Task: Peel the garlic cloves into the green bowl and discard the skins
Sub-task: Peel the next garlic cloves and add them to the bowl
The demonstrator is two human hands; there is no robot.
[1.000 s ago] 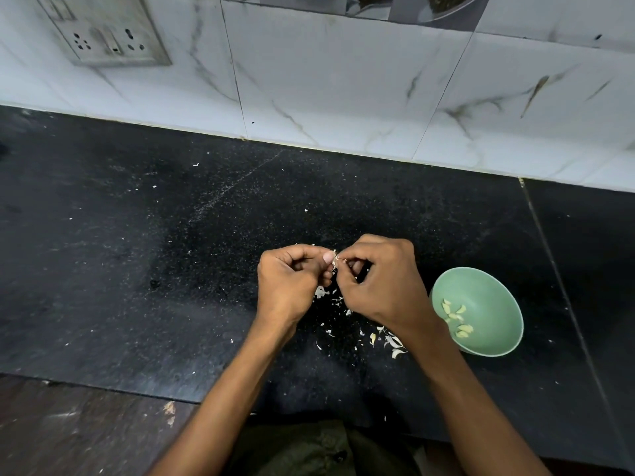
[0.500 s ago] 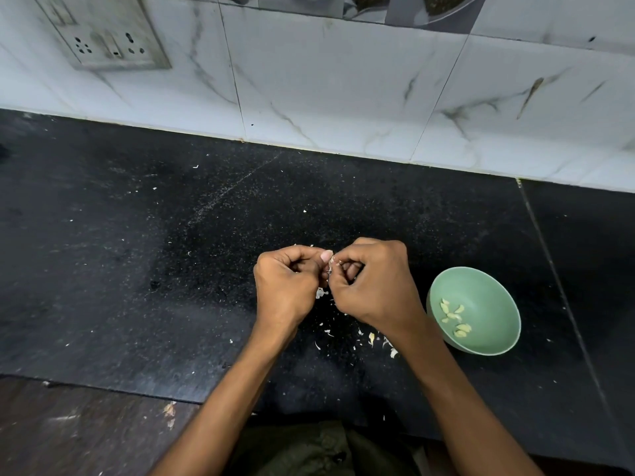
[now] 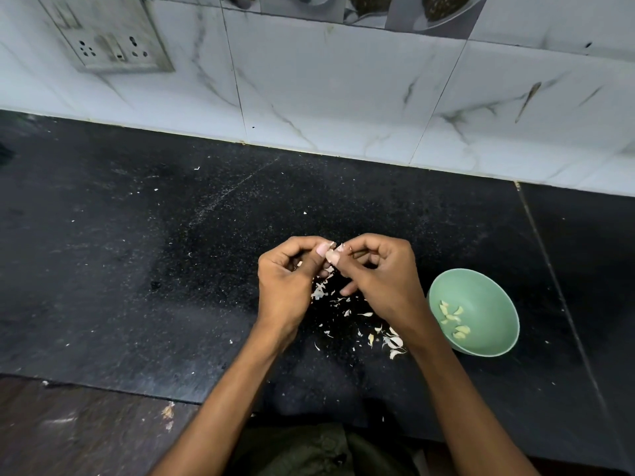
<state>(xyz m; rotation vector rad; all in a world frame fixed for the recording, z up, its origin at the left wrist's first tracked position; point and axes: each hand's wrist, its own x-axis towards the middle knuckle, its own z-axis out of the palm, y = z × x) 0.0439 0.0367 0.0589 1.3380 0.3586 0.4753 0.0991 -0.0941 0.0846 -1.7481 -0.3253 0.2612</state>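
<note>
Near the front edge of the counter [image 3: 137, 269], toward its right half, both hands work one garlic clove [image 3: 338, 249] held in the air above the litter of skins [image 3: 364, 321]

Change over the last second: small. Both hands sit slightly higher in view and the knuckles have opened a little; the right hand [image 3: 385, 280] has rolled so that its thumb now lies over the clove tip. The left hand [image 3: 287, 286] has hardly shifted. No new clove has reached the green bowl [image 3: 494, 345], and the peeled cloves [image 3: 453, 319] inside look the same in number

Judgement: still mid-peel on this clove; the drop into the bowl has not come yet, and the skins are not yet discarded

Fingers: left thumb and forefinger pinch the clove from the left, remaining fingers curled in. Right thumb and forefinger pinch it from the right, picking at the skin; the lower right fingers hang looser. The two thumbs almost touch

Materials:
- counter: black speckled stone, matt, dusted with pale flecks; a seam runs just right of the bowl
- skins: thin, papery, white to buff, curled flakes, light enough to scatter
- peeled cloves: pale yellow, smooth crescents, lying low on the bowl's inner wall
- bowl: round, smooth, matt green, probably plastic, near the counter's front edge, right of the right wrist
- wall [image 3: 343, 97] behind: glossy white marble-look tile
</note>
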